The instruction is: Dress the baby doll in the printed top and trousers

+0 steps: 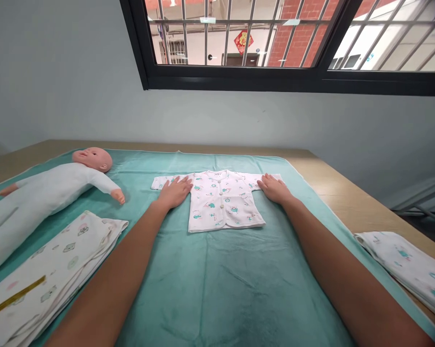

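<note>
A small white baby shirt [223, 205] with a green and pink print lies spread flat, its buttons facing up and its sleeves out to both sides. My left hand [175, 192] rests flat on the left sleeve, fingers stretched out. On the opposite sleeve lies my right hand [274, 188], palm down with its fingers extended; it covers part of that sleeve. Under the shirt is a teal blanket [210, 279], smooth with a few faint creases.
A baby doll [58, 188] in a white suit lies on its back at left. Near it is a folded printed cloth [69, 255] with a yellow strip [15, 298]. Another folded printed cloth [409, 265] lies at right on the wooden table [333, 193]. A barred window [239, 77] is above.
</note>
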Action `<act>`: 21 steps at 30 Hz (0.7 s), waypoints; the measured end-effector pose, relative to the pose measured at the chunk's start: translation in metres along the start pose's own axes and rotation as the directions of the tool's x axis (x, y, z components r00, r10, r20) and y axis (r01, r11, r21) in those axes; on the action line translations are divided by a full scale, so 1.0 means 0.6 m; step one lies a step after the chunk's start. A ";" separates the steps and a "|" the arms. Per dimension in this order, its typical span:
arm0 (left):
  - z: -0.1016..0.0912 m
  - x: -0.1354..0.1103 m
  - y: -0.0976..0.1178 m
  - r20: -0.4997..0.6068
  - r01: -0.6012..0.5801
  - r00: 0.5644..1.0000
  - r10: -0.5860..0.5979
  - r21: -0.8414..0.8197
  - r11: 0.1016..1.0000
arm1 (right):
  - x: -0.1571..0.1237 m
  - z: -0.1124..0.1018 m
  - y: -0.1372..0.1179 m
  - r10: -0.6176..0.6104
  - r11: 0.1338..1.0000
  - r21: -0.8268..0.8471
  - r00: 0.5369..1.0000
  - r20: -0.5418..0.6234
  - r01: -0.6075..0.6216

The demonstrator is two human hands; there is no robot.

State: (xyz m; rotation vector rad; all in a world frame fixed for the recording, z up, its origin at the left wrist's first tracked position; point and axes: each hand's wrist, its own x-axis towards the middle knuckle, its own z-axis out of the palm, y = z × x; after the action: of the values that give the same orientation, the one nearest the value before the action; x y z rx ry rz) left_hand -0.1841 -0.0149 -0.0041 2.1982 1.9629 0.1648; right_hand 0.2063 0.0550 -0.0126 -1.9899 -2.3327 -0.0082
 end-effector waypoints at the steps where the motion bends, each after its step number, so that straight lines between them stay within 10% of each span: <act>1: -0.002 0.000 -0.011 -0.009 0.080 0.997 -0.080 0.007 0.997 | -0.002 0.000 0.008 0.056 0.998 0.004 0.998 0.015 -0.056; 12: -0.022 -0.004 -0.058 -0.134 0.350 0.929 -0.344 0.023 0.936 | -0.070 -0.027 0.020 0.170 0.985 0.004 0.982 -0.082 -0.170; 15: -0.055 -0.010 -0.010 -0.193 0.249 0.949 -0.251 -0.036 0.968 | -0.127 -0.041 -0.019 -0.117 0.981 0.116 0.949 -0.293 0.156; 21: -0.042 -0.059 0.172 -0.025 -0.056 0.998 0.054 -0.092 0.994 | -0.222 -0.040 -0.138 -0.560 0.708 0.309 0.771 -0.302 0.635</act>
State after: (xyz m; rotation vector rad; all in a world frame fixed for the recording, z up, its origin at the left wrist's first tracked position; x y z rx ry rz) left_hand -0.0933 -0.0595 0.0440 2.2015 1.8679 0.2838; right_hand 0.1465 -0.0909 0.0069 -0.9362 -2.4884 0.2138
